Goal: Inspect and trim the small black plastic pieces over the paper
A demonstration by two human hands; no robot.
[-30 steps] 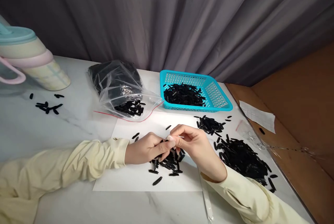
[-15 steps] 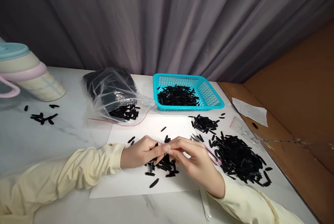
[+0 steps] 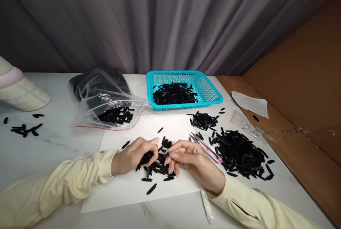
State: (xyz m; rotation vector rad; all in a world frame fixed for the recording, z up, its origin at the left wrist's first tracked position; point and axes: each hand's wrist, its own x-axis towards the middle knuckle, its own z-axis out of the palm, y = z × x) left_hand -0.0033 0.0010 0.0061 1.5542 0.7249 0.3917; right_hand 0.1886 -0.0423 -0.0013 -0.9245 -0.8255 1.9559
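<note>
Grey curtain (image 3: 160, 22) behind marbled table (image 3: 138, 218). Right hand (image 3: 194, 158) pinches one black piece (image 3: 166, 155); left hand (image 3: 134, 156) curled, cannot tell if gripping. Light fingertip pressure should suffice.

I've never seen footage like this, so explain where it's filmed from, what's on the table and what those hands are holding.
There's no machine here, just one person's bare hands, filmed by a camera on their head looking forward and down. The right hand pinches a small black piece. The left hand is curled; whether it grips anything is unclear. Beneath them, a white sheet lies on the table. Around it are a blue basket and a clear bag, both containing black pieces, plus pink-handled snips.
</note>
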